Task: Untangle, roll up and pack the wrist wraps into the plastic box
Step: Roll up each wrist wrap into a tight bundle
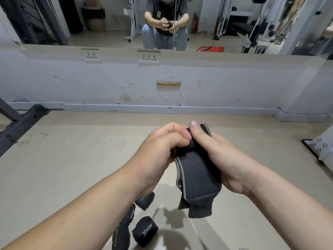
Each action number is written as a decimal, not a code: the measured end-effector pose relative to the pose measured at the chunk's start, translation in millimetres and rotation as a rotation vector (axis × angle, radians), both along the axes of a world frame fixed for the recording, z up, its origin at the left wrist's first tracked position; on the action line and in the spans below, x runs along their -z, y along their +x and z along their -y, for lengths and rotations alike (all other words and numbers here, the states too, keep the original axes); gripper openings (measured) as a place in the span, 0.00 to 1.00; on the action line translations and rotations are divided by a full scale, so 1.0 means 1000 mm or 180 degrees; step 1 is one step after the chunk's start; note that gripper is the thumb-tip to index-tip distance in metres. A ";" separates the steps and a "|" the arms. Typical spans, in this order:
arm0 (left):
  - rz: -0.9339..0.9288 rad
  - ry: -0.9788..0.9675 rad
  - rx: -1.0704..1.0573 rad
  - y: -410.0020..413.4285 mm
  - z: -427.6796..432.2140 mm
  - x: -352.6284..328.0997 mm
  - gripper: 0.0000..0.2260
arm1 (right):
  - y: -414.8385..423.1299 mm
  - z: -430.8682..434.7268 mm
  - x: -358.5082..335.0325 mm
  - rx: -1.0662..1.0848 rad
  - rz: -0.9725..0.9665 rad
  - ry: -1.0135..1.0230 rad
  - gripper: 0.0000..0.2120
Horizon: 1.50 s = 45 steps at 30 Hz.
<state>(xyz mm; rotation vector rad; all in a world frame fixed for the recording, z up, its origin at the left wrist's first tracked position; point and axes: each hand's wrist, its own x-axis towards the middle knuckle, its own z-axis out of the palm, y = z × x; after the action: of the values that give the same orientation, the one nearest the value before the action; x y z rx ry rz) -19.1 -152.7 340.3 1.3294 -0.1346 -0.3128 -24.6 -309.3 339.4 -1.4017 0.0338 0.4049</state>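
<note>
Rolling looks partway done: left hand [162,147] and right hand [221,159] curl round the started coil of one wrap [198,177] above the floor [72,159], tail hanging loose; a roll [145,231], another roll [145,200] and a loose wrap [122,230] lie below the left forearm, unpacked, and no box shows.

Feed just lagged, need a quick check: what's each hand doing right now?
Left hand: fingers curled, gripping the top of the dark wrist wrap.
Right hand: holding the same wrap, thumb on its upper end.
</note>
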 end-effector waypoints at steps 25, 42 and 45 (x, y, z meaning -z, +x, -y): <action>0.0210 0.0529 -0.0364 0.012 -0.008 0.016 0.16 | 0.005 0.011 0.002 0.0310 -0.0365 0.0132 0.15; -0.0229 0.0369 -0.0377 0.012 0.000 0.035 0.13 | 0.009 0.006 0.019 0.1244 -0.0026 0.0515 0.08; -0.0083 0.0574 -0.0441 0.010 0.002 0.037 0.11 | 0.009 0.005 0.020 0.1407 0.0130 0.0179 0.05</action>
<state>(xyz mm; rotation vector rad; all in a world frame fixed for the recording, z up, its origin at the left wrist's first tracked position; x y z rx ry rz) -9.0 -154.8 303.7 1.5044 0.0083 -0.2285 -15.7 -313.9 319.8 -1.3023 0.2915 0.0097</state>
